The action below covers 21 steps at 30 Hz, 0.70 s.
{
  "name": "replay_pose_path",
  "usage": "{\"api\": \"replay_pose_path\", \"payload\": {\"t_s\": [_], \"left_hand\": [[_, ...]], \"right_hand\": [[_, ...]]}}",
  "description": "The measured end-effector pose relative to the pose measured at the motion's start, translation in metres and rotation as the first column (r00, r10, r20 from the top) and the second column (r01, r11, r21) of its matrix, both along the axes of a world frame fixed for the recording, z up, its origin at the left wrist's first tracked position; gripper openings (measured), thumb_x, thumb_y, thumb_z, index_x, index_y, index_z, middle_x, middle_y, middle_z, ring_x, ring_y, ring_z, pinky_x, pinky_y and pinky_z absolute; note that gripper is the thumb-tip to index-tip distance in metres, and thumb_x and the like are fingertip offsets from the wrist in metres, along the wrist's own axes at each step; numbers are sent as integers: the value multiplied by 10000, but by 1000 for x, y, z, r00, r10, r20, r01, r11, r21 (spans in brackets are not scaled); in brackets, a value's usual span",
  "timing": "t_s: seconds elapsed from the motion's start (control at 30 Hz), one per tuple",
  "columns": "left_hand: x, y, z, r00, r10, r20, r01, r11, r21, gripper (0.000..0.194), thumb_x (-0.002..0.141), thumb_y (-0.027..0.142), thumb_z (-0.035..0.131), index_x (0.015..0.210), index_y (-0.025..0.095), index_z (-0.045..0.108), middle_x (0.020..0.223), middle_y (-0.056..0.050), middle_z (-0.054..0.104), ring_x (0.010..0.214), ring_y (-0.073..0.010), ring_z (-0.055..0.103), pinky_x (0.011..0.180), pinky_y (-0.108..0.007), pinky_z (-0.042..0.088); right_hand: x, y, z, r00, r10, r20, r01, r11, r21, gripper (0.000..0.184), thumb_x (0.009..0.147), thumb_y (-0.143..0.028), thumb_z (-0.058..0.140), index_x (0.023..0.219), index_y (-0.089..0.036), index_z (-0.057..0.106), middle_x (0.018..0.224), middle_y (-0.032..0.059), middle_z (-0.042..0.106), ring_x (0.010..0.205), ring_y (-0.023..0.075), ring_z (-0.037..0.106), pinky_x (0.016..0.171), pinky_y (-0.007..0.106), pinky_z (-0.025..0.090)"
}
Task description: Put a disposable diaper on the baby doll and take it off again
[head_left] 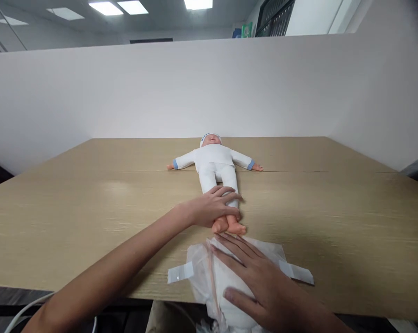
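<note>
A baby doll (215,164) in a white suit with blue cuffs lies on its back along the middle of the wooden table (90,208), arms spread, bare feet toward me. My left hand (214,207) is wrapped round the doll's ankles just above the feet. In front of the feet lies an opened white diaper (292,270) with its side tabs spread out, partly hanging over the table's near edge. My right hand (255,282) lies flat on the diaper with its fingers stretched out, fingertips close to the doll's feet.
White partition walls (125,92) stand behind and to the right of the table. A white cable (24,312) hangs below the near edge at the left.
</note>
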State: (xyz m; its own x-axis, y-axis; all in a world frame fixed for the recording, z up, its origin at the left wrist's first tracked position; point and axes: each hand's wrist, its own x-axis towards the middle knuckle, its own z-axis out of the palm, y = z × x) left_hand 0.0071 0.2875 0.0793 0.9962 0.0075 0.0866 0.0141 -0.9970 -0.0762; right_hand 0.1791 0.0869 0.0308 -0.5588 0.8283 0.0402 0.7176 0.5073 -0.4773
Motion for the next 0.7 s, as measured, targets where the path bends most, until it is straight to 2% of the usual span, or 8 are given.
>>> {"api": "replay_pose_path", "payload": {"t_s": [0.03,0.1,0.23,0.33,0.47,0.6,0.67,0.7], "left_hand": [[2,0,2,1000,-18,24,18,1000,-11,336,904,195,763,1234,260,758,1570,-121,610,1462,-402,522,1182,-574,457],[5,3,13,996,-50,71,53,998,-44,240,962,212,689,1190,233,760,1443,-123,693,1362,-374,582,1116,-541,496],[8,19,50,973,-93,209,144,960,-242,318,967,193,642,1274,213,725,1391,-116,727,1288,-335,614,1117,-495,485],[8,34,81,953,-27,303,155,899,-409,264,998,306,678,1245,225,721,1312,-101,749,1224,-299,648,1140,-470,468],[9,52,108,920,127,371,93,848,-522,363,957,473,802,1190,203,735,1160,-83,764,1112,-277,680,1057,-446,505],[7,67,122,878,194,438,96,825,-557,388,938,458,830,1215,202,743,1251,-86,764,1204,-298,693,1054,-441,522],[4,73,126,867,195,458,119,813,-570,362,946,439,827,1208,205,740,1250,-76,763,1182,-288,714,1037,-431,544],[3,75,127,864,194,464,127,808,-575,343,957,435,820,1202,209,739,1239,-68,765,1166,-282,723,1023,-423,556]], "right_hand": [[0,1,0,1000,8,4,-8,1000,1,785,1098,-531,602,1777,-305,281,1840,42,233,1711,337,231,1384,584,290],[0,4,2,1000,22,5,-22,1000,-3,789,1104,-518,601,1781,-298,262,1833,41,245,1706,328,251,1385,560,301],[0,20,2,999,31,15,-31,999,-33,747,1149,-492,514,1789,-251,213,1832,48,229,1707,283,251,1398,521,281],[-1,43,-2,999,45,8,-45,998,-36,725,1158,-491,494,1787,-247,230,1841,49,202,1716,266,221,1409,519,247],[-3,92,-9,998,56,-34,-55,998,4,720,1151,-538,488,1773,-230,294,1829,87,252,1714,279,226,1411,549,225],[-4,158,-7,998,26,-65,-18,993,113,807,1110,-588,565,1735,-117,364,1789,190,344,1679,357,316,1388,604,254],[-4,194,-2,994,-1,-111,25,978,209,780,1081,-562,643,1686,-111,445,1745,190,448,1635,372,405,1375,570,289],[-3,211,1,989,-25,-149,63,965,253,738,1065,-542,680,1651,-133,497,1723,161,494,1616,367,438,1368,534,309]]}}
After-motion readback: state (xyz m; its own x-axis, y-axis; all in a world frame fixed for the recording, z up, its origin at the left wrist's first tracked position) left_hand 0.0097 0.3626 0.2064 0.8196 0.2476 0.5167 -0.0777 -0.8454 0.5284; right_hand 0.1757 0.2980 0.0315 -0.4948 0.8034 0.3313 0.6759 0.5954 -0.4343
